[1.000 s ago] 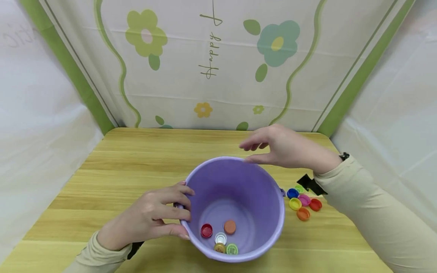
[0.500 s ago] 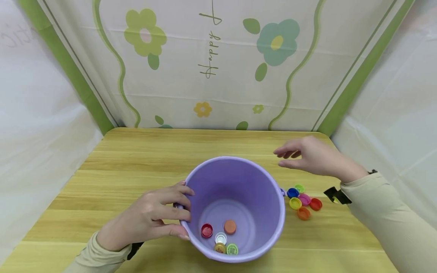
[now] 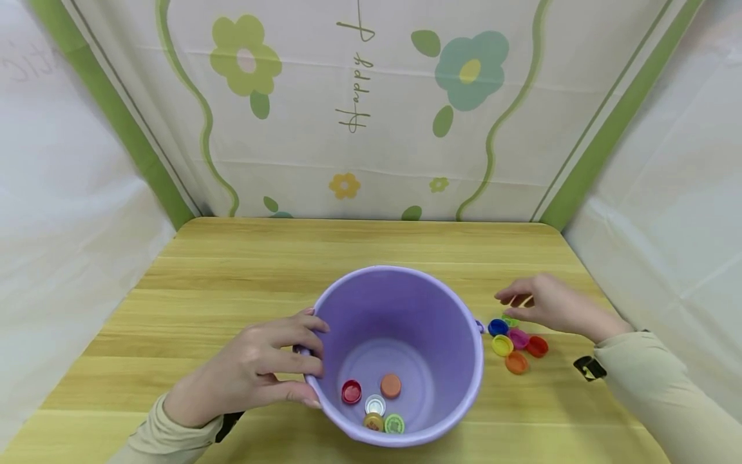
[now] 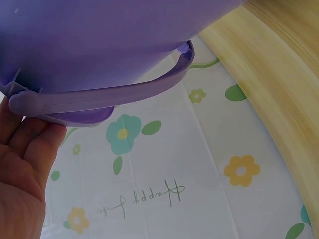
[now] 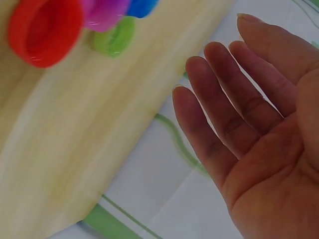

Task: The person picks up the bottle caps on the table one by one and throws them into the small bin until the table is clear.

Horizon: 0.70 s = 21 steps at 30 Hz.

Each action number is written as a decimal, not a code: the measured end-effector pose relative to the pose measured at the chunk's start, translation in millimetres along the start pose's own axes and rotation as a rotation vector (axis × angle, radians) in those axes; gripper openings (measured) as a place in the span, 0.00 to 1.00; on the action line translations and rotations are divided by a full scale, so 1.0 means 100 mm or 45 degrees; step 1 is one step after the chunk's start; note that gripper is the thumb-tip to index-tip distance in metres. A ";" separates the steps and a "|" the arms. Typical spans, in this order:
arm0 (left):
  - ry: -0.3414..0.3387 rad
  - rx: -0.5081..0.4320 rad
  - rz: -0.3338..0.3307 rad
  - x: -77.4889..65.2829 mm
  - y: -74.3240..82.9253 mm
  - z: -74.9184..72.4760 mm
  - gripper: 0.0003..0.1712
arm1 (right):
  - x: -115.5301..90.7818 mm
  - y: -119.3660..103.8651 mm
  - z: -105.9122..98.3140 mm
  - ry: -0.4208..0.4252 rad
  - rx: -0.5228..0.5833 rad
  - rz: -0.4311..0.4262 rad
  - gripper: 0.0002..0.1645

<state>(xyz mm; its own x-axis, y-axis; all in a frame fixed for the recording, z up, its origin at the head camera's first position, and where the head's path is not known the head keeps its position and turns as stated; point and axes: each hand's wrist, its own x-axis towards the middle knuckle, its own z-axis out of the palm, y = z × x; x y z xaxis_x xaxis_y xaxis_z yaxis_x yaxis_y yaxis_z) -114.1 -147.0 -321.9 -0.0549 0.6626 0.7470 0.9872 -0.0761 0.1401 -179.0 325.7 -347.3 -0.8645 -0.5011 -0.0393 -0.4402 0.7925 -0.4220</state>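
My left hand (image 3: 263, 361) grips the left rim of a purple bucket (image 3: 431, 309), fingers over the edge. In the left wrist view, the bucket's handle (image 4: 114, 97) hangs along its outer wall. Inside on the bottom lie several bottle caps, among them a red cap (image 3: 351, 392), an orange cap (image 3: 391, 386) and a silver cap (image 3: 375, 405). My right hand (image 3: 551, 303), fingers loosely bent and holding nothing, hovers just behind a cluster of caps right of the bucket. Nearest to it is a light green cap (image 3: 510, 320), partly covered by the thumb in the head view.
Around that green cap lie a blue cap (image 3: 498, 327), a yellow cap (image 3: 502, 345), a pink cap (image 3: 518, 338), a red cap (image 3: 537, 347) and an orange cap (image 3: 516, 362). They rest on a wooden table (image 3: 232, 270). A flowered cloth (image 3: 382, 154) hangs behind its far edge.
My right hand has moved right from above the bucket's far rim, then down toward the loose caps. The left hand and the bucket have stayed in place.
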 end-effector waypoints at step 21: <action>-0.009 0.001 -0.015 0.00 0.01 0.01 0.14 | 0.00 0.18 0.37 -0.017 -0.141 -0.072 0.21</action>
<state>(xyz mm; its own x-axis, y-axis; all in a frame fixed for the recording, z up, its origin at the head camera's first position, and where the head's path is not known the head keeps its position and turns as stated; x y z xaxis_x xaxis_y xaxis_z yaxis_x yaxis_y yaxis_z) -113.4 -146.3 -322.2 -0.0656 0.6687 0.7406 0.9866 -0.0675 0.1484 -178.3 326.8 -388.6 -0.8345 -0.5501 -0.0309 -0.5129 0.7961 -0.3213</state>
